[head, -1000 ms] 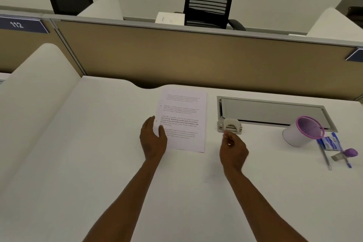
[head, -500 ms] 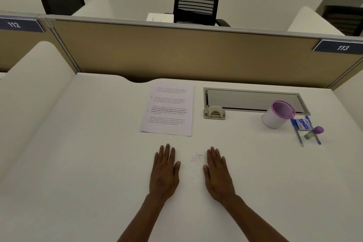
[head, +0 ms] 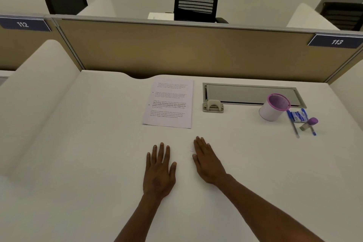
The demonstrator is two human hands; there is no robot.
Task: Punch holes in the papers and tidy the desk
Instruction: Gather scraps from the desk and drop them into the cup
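Note:
A printed sheet of paper lies flat on the white desk, near the back. To its right sits a small beige hole punch, against the corner of a grey cable tray. My left hand rests flat on the desk, fingers straight, below the paper. Beside it my right hand also lies flat with fingers together. Neither hand holds anything. A few tiny paper specks lie between the hands.
At the right stand a white cup with a purple rim, blue pens, a small blue packet and a purple-capped item. The grey cable tray is set into the desk. A tan partition closes the back.
Both hands drew back from the paper and the hole punch and came down flat on the desk near me. In the last half second they barely moved.

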